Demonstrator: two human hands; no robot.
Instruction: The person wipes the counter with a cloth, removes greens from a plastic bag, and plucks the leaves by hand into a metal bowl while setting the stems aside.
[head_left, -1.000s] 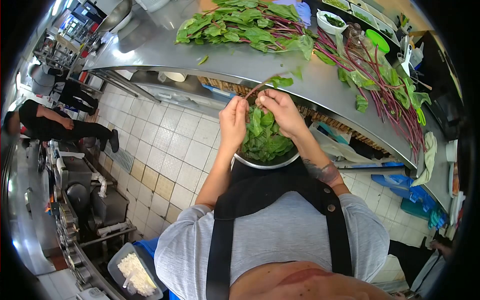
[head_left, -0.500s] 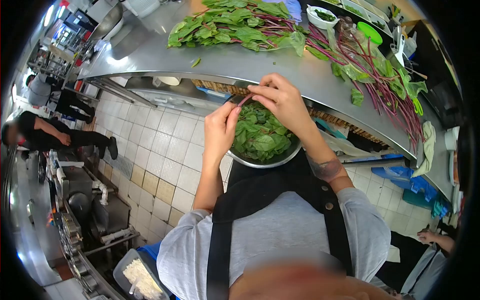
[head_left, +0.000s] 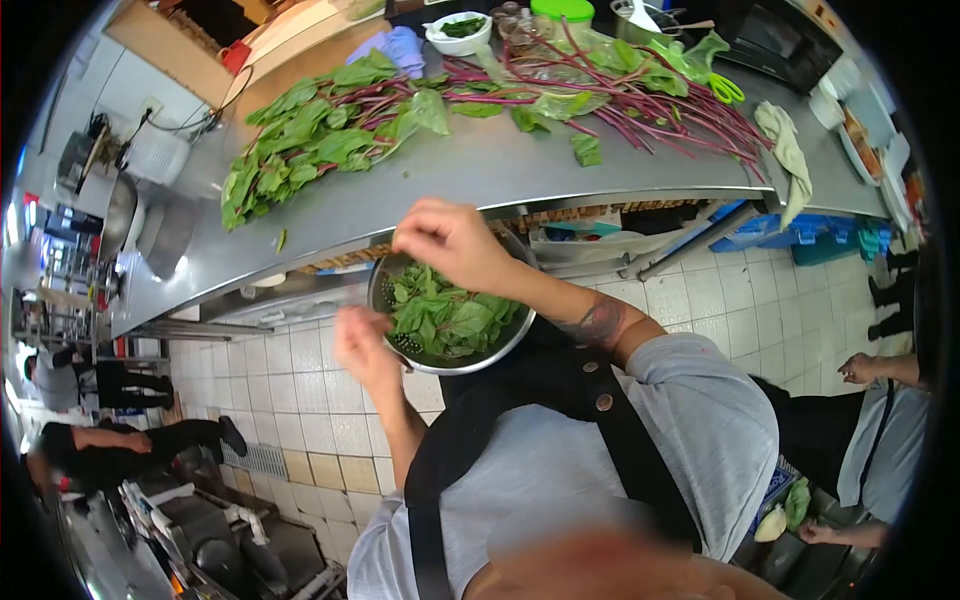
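A metal colander point(head_left: 520, 335) with picked green leaves point(head_left: 455, 315) rests at my lap, below the counter's front edge. Over its far rim is my right hand point(head_left: 450, 240), fingers curled together; whatever they may hold is too small to name. My left hand point(head_left: 365, 340) is beside the colander's left rim, smeared by motion, its fingers unclear. On the counter, a pile of leafy greens point(head_left: 310, 140) lies to the left and bare reddish stems point(head_left: 640, 110) spread to the right.
The steel counter point(head_left: 480, 170) holds a white bowl of greens point(head_left: 460, 30), a green-lidded tub point(head_left: 563, 10), green scissors point(head_left: 726, 88) and a pale cloth point(head_left: 785, 155). People stand at far left, one in black point(head_left: 130, 440); a co-worker point(head_left: 885, 430) is at right.
My hands have moved apart; the reddish stem piece between them is no longer visible. My left hand has gone down beside the colander. The view has turned, and a co-worker's second hand now shows.
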